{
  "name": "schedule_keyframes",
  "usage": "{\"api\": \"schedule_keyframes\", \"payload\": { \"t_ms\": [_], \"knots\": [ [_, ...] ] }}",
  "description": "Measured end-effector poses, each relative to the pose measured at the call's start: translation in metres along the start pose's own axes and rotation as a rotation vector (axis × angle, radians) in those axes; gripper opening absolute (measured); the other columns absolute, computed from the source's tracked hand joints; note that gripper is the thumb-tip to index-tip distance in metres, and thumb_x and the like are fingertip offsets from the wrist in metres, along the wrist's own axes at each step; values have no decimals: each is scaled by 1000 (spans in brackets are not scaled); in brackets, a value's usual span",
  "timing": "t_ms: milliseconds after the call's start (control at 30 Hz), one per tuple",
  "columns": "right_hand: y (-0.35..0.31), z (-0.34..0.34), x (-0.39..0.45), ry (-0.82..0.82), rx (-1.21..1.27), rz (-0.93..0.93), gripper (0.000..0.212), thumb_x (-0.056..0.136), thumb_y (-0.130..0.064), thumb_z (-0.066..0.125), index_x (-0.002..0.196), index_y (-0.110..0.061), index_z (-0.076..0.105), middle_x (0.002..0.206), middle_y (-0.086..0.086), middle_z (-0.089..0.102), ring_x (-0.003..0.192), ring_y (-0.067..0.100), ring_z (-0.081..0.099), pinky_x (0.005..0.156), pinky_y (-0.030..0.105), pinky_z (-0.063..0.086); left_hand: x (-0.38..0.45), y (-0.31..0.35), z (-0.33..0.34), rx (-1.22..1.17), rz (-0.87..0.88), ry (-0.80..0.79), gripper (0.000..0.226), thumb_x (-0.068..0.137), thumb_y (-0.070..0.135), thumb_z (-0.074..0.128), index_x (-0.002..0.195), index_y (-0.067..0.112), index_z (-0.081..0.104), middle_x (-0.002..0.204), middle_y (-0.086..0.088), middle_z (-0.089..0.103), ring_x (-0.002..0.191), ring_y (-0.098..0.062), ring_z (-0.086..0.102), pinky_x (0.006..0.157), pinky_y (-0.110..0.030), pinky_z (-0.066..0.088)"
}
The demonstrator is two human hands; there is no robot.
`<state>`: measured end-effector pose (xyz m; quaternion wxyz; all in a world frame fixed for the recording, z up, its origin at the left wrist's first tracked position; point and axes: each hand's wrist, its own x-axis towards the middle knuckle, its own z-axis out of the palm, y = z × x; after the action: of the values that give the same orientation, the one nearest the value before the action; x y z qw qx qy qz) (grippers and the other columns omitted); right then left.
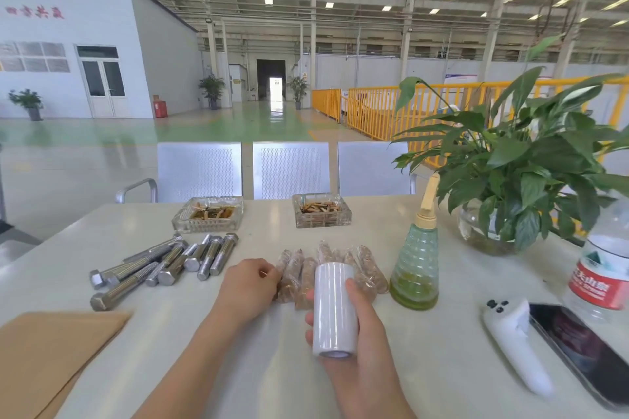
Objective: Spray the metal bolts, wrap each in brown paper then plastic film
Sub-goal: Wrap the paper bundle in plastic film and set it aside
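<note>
On our left the brown paper (51, 350) lies flat beside heavy, slick bare bolts (163, 264). Our left hand (250, 286) pinches a wrapped bolt (289, 277) at its end; our right hand (354, 326) grips the light film roll (335, 308) around its middle.

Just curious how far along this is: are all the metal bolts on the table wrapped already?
No: a pile of bare metal bolts lies left of the wrapped bundles.

Bolts (163, 265) left of wrapped bolts (299, 277); spray bottle (414, 265) right; ashtrays (208, 213) behind.
</note>
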<state>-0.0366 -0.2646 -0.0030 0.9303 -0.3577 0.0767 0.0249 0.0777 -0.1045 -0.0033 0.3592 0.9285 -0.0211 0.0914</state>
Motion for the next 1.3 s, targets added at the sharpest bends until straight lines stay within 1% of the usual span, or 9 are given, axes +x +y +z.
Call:
{"api": "schedule_keyframes", "payload": {
  "t_ms": [133,200,300,400,667,733,867,967,1300],
  "knots": [
    [3,0,-1,2,-7,-35,46,82,-39,68,114,-7,74,91,15,75,64,18,69,65,33,50,-13,4,-15,15,45,-103,33,100,36,56,76,19,71,71,9,68,76,-13,62,60,-13,41],
    [5,-1,-2,-18,-18,-62,48,82,-40,68,117,-7,75,101,17,76,71,17,71,69,32,50,-26,14,-21,2,117,-3,26,100,39,58,88,23,73,85,6,71,84,-12,64,73,-21,48],
    [4,2,-7,-93,-34,-52,53,90,-44,63,120,-1,73,113,21,72,87,28,71,75,38,55,-63,31,-23,-364,163,-93,36,92,57,63,79,24,66,74,10,68,66,-6,63,62,-24,44],
    [1,1,-13,-187,-62,6,57,96,-48,55,105,4,77,95,31,66,78,40,68,67,42,59,-91,35,-17,-547,130,-376,42,82,65,69,75,25,60,67,5,59,58,-15,57,51,-22,40],
    [-7,8,-24,-269,-76,14,49,85,-42,57,78,-1,81,59,23,63,47,28,65,43,29,52,-97,19,-23,-830,20,-564,39,78,53,80,77,20,58,67,1,49,57,-17,49,52,-21,39],
    [-6,10,-27,-276,-90,25,52,88,-41,55,78,3,80,58,23,60,47,31,63,43,30,51,-98,18,-22,-825,11,-550,40,79,53,79,81,19,59,69,-1,51,59,-17,52,52,-22,41],
    [0,12,-27,-205,-162,-13,51,93,-34,62,116,12,63,84,35,57,72,45,58,61,46,55,-103,25,-14,-751,42,-372,58,74,61,76,89,9,57,74,-6,57,60,-18,53,50,-25,41],
    [2,13,-27,-175,-249,-77,49,86,-28,72,117,9,64,84,36,61,75,45,57,60,45,55,-103,26,-13,-764,70,-331,76,73,60,79,97,-6,48,70,-8,58,60,-18,54,51,-25,42],
    [7,7,-20,-145,-262,-92,57,82,-36,69,119,8,64,83,33,62,68,41,57,60,47,52,-104,20,-22,-859,11,-450,41,85,45,76,96,8,61,81,-11,64,64,-20,59,56,-28,49]
  ]
}}
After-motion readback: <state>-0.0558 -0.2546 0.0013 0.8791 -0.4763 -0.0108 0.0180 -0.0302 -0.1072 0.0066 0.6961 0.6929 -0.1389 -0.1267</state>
